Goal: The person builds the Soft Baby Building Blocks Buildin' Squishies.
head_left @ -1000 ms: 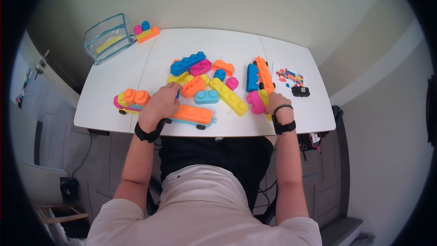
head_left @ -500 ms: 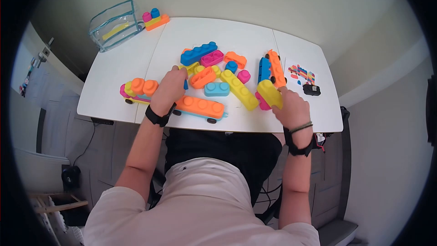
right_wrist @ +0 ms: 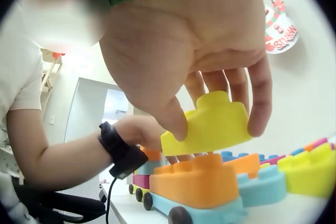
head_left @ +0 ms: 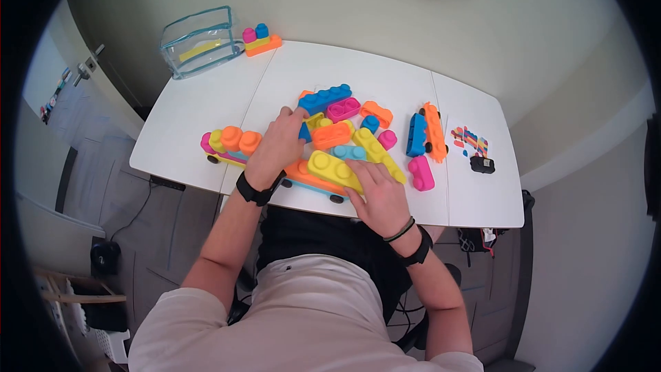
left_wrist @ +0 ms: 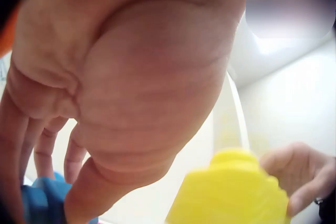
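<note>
My right hand (head_left: 381, 196) pinches a long yellow toy block (right_wrist: 210, 129) between thumb and fingers, studs up. It hangs close over a long orange block (right_wrist: 194, 184), which sits on a light-blue wheeled base (right_wrist: 215, 213). Just left of it, my left hand (head_left: 273, 148) grips a small blue block (left_wrist: 44, 200) with thumb and fingertips, beside the loose pile. Past the left forearm, two round orange blocks (head_left: 241, 140) and a yellow one top the front wagon of this wheeled train.
Loose blocks lie mid-table, among them a yellow one (head_left: 379, 153) and an orange one (head_left: 332, 136). On the right are an orange wheeled piece (head_left: 433, 131), a pink block (head_left: 421, 173), a picture sheet (head_left: 470, 139) and a black box (head_left: 482, 164). A clear bag (head_left: 200, 45) stands back left.
The right hand has lifted the yellow block from beside the pink one and carried it left over the orange block. The left hand keeps its blue block near the pile. The head view has shifted.
</note>
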Motion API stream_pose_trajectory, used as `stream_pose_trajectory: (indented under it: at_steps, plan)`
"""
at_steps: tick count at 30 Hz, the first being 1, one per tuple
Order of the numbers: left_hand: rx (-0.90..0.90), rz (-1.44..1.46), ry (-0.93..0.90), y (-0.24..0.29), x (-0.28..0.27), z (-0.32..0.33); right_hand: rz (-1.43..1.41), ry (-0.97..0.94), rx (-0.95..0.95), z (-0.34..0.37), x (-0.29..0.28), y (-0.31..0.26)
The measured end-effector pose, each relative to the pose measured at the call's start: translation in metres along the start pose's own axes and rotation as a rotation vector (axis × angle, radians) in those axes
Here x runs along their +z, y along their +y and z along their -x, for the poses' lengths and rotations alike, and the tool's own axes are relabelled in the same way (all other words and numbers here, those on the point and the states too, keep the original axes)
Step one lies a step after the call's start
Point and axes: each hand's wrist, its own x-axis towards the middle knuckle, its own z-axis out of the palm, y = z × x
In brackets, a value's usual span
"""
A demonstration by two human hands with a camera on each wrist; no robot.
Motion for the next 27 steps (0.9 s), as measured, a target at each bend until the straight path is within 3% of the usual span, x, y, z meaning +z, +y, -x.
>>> stream_pose_trajectory:
  at_steps: [4,6,7,9,12,19,25,27]
  plan:
    - [0.012,0.075,0.053,0.015,-0.042,0.013,-0.028,0.031,-0.016,-0.002,0.008,0.000]
    - [0.036,-0.080,-0.051,0.029,-0.068,0.026,-0.049,0.049,-0.020,-0.003,0.010,-0.003]
    - [0.028,-0.083,-0.052,0.029,-0.075,0.029,-0.056,0.044,-0.023,-0.003,0.011,-0.004]
    - [0.050,-0.048,-0.248,0.026,-0.084,0.034,-0.044,0.031,-0.053,-0.006,0.013,-0.005]
    - [0.070,-0.027,-0.333,0.010,-0.074,0.036,-0.037,0.049,-0.082,-0.007,0.017,-0.006]
    - [0.055,0.010,-0.298,0.015,-0.068,0.035,0.068,-0.008,-0.063,-0.003,0.036,-0.005]
    - [0.182,0.013,-0.255,0.007,-0.056,0.035,0.029,0.023,-0.022,-0.001,0.034,0.000]
    - [0.127,0.024,-0.238,0.008,-0.054,0.034,-0.057,-0.054,0.012,-0.001,0.033,0.003]
